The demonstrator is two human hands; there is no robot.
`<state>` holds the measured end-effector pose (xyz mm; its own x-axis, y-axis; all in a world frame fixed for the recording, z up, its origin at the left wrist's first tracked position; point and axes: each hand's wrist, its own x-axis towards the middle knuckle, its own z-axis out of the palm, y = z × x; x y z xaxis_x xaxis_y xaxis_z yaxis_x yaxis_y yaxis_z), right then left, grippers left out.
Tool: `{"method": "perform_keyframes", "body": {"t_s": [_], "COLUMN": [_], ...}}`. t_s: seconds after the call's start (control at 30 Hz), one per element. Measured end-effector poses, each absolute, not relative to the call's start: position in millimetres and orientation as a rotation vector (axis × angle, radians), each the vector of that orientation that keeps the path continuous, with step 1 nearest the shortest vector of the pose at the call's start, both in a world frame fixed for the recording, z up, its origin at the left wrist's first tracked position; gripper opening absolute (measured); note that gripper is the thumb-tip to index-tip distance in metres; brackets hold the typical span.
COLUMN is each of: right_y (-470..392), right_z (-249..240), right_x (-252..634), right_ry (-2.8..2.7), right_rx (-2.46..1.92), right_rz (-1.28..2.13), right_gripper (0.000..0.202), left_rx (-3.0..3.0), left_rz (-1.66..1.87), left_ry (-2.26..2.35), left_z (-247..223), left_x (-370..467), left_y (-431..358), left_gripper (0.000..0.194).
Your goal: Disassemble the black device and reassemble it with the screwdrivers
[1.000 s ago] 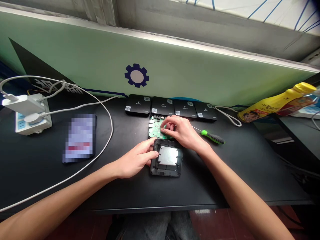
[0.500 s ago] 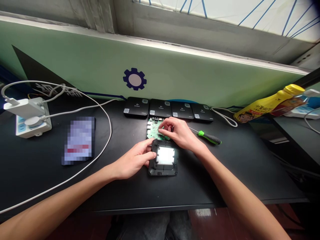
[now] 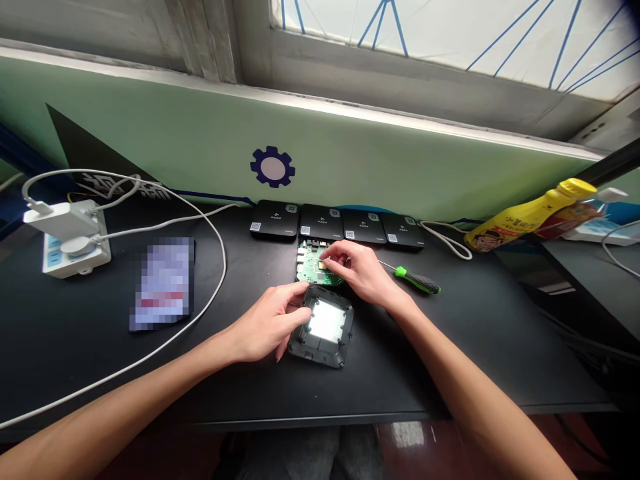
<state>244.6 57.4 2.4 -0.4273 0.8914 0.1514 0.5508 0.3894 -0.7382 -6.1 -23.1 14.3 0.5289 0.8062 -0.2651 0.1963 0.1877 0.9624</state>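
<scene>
Black cover [image 3: 320, 345] lay in the head view toward the near side of the bench [image 3: 240, 387], just nearer the person than the green circuit board [image 3: 308, 268]. The left hand [image 3: 267, 323] grasped it by its left edge, thumb on the inner face and fingers curled beneath; whether the cover also rested on the bench could not be told. The right hand [image 3: 363, 270] had thumb and forefinger bent together over the board, at a small yellowish patch [image 3: 323, 265]; whether they pinched it or merely touched it was unclear.

The likeliest trouble was the cover slipping or swinging, since it was gripped on one side only; its far edge, so close to the board, could then have nudged it. Too much fingertip pressure might have harmed small parts on the board. A sideways sweep of the right wrist could have rolled the screwdriver [image 3: 419, 280] lying just beside it.

The cover's inner face, with its bright plate [image 3: 327, 321], was turned up. Nearly square, it had no clear long axis; its far edge faced the board and slanted, the right end nearer the person.
</scene>
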Motion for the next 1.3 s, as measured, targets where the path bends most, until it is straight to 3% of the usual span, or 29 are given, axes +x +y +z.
{"method": "perform_keyframes", "body": {"t_s": [0.27, 0.57, 0.7, 0.77, 1.03, 1.3], "right_y": [57, 56, 47, 32, -50, -72], "right_z": [4, 14, 27, 34, 18, -15], "right_x": [243, 243, 252, 262, 318, 335], "right_ry": [-2.097, -1.975, -1.922, -1.901, -1.928, -1.87], "right_rx": [-1.217, -1.248, -1.283, -1.323, -1.642, -1.666], "right_rz": [0.811, 0.646, 0.553, 0.501, 0.215, 0.282], "right_gripper": [0.017, 0.021, 0.025, 0.026, 0.012, 0.021], "left_rx": [1.447, 1.379, 1.317, 1.316, 1.397, 1.884], "left_rz": [0.552, 0.477, 0.454, 0.434, 0.392, 0.35], "left_ry": [1.045, 0.958, 0.915, 0.914, 0.992, 1.183], "left_z": [16, 9, 10, 10, 9, 17], "left_x": [-8, -11, -10, -11, -16, -16], "left_y": [-18, -16, -16, -17, -22, -22], "left_gripper": [0.013, 0.016, 0.044, 0.048, 0.038, 0.028]}}
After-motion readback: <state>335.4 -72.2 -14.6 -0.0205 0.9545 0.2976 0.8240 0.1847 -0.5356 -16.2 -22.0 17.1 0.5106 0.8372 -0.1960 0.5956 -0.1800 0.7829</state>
